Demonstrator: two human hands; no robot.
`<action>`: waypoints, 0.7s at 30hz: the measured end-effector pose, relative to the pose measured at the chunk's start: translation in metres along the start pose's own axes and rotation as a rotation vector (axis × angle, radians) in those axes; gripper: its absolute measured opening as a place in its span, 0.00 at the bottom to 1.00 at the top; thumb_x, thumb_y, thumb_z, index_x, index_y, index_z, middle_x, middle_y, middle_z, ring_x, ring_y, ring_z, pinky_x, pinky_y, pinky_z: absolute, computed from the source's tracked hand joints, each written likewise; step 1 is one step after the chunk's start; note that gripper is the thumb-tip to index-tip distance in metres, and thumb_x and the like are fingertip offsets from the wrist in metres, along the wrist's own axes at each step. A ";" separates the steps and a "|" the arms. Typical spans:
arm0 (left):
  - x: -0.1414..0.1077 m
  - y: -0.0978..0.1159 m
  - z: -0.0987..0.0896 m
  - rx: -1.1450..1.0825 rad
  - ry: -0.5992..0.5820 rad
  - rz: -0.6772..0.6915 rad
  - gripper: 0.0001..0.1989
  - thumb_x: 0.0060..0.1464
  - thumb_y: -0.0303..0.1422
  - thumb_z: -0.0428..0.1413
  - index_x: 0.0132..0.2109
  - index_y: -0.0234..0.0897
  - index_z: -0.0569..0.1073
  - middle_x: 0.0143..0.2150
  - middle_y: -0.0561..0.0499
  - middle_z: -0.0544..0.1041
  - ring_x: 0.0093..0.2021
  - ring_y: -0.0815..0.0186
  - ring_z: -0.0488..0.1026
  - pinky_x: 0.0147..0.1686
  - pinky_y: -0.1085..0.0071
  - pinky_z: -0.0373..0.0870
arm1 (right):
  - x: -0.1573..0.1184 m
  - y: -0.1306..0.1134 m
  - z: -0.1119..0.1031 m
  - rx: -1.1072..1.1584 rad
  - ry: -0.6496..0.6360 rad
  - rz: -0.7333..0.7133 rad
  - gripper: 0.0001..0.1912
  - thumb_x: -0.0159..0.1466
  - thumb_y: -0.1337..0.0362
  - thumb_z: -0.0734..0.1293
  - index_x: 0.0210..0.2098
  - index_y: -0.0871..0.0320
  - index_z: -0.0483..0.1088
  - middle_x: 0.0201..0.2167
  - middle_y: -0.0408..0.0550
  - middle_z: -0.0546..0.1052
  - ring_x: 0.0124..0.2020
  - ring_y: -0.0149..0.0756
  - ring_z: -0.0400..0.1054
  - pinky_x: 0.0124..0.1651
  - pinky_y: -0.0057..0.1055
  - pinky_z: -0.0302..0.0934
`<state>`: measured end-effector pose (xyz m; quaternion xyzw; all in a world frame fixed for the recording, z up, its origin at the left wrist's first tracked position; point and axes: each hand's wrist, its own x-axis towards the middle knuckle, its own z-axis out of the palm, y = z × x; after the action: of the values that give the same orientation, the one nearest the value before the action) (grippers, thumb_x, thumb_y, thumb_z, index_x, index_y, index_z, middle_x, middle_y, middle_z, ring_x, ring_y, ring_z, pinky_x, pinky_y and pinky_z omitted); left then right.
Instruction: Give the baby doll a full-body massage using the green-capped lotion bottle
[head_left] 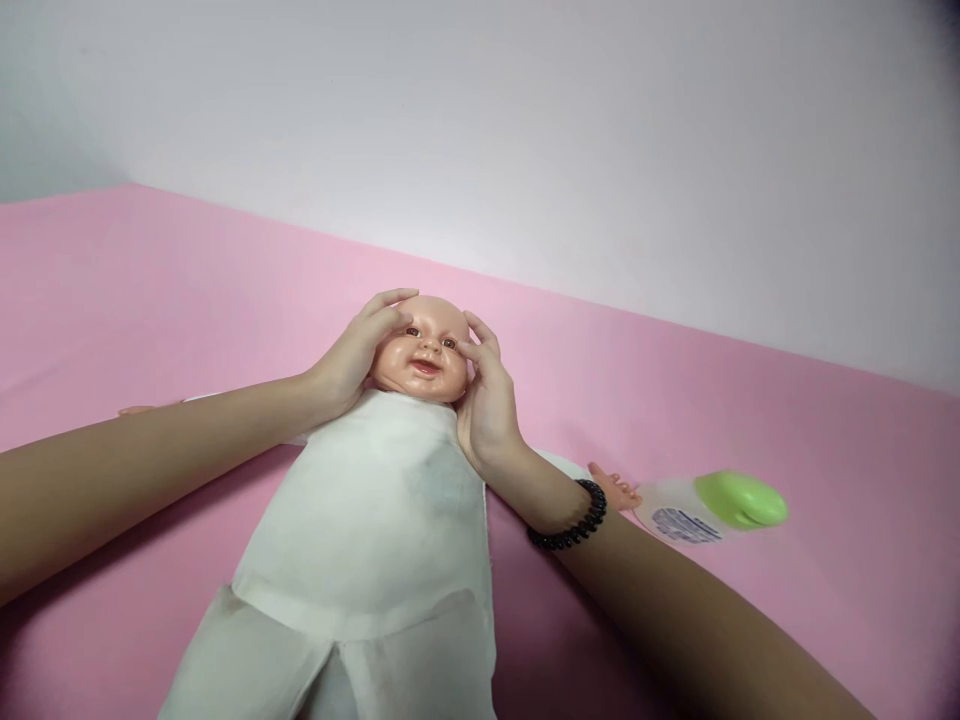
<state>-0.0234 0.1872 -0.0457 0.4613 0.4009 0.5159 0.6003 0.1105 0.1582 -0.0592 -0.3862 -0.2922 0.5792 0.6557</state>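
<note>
Head view: both hands on a baby doll head [424,350], one each side, the doll on its back, face up, head pointing away from the wearer. Left hand [349,350] cups the side of the head on the image-left, fingers [386,312] curved up over the temple, tips near the crown. Right hand [484,400] cups the opposite side, fingers [476,335] beside the eye, palm low by the cheek and neck. Grip: light two-handed cradle, fingers curved and spread, not clenched into fists, head held between the palms.

Below the grip, a white cloth swaddle [367,530] wraps the doll's body, with folded flaps toward the wearer. Past the right wrist, with its black beaded bracelet [574,515], a small doll hand [615,487] pokes out from the wrap. Just beside that lies a translucent plastic bottle [686,515] on its side, with a green flip cap [741,498] and a blue-printed label [686,525]. Under all of it is a pink surface [525,290], running to a white wall [480,110] beyond the grip.
</note>
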 end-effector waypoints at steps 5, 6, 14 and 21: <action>-0.002 0.000 -0.001 -0.024 -0.065 0.005 0.28 0.55 0.41 0.64 0.61 0.46 0.68 0.56 0.48 0.76 0.52 0.58 0.77 0.54 0.61 0.76 | -0.002 0.000 0.000 -0.029 -0.044 -0.001 0.32 0.58 0.55 0.71 0.61 0.46 0.62 0.54 0.41 0.73 0.52 0.31 0.73 0.52 0.28 0.72; -0.002 -0.001 -0.001 -0.025 -0.072 0.003 0.29 0.54 0.41 0.65 0.62 0.47 0.68 0.57 0.48 0.75 0.53 0.58 0.78 0.54 0.61 0.76 | -0.002 0.001 -0.001 -0.051 -0.056 -0.004 0.34 0.58 0.53 0.72 0.62 0.45 0.62 0.54 0.41 0.73 0.52 0.31 0.73 0.52 0.28 0.72; 0.000 0.001 0.000 -0.076 -0.004 -0.028 0.24 0.54 0.37 0.60 0.58 0.47 0.72 0.48 0.51 0.77 0.48 0.61 0.77 0.44 0.68 0.76 | 0.000 0.001 -0.002 -0.007 -0.038 0.017 0.33 0.57 0.56 0.70 0.62 0.45 0.63 0.57 0.41 0.72 0.57 0.33 0.71 0.61 0.32 0.70; -0.003 -0.002 -0.008 0.114 -0.056 0.059 0.32 0.55 0.45 0.62 0.65 0.48 0.68 0.63 0.46 0.71 0.60 0.53 0.74 0.63 0.51 0.73 | -0.007 -0.011 -0.012 -0.032 -0.348 0.155 0.61 0.53 0.64 0.79 0.74 0.29 0.43 0.63 0.40 0.69 0.59 0.36 0.73 0.65 0.42 0.70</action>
<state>-0.0312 0.1857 -0.0501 0.5205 0.3992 0.4965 0.5685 0.1254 0.1486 -0.0564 -0.3117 -0.3798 0.6815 0.5424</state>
